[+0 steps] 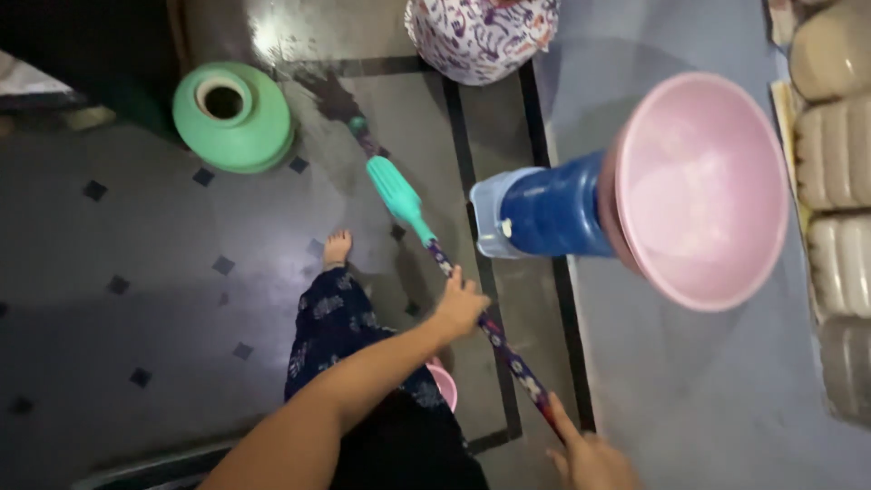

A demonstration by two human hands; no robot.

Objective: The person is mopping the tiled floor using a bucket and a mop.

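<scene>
Your left hand [458, 307] is wrapped around the mop handle [490, 331] about midway up, fingers closed on it. Your right hand [588, 458] sits at the bottom edge, pinching the near top end of the same stick, though it's partly cut off so the grip is only half visible. From both hands the handle runs away and to the left, down past the teal collar [399, 195] to the mop head [358, 127] on the wet patch of dark tiled floor [136, 299]. So the left hand is the one nearer the business end. Just past the head there's a green pot [234, 116]. To the right, on the blue-grey tabletop [708, 381], a blue jug [544, 210] lies beside a pink basin [699, 186].
</scene>
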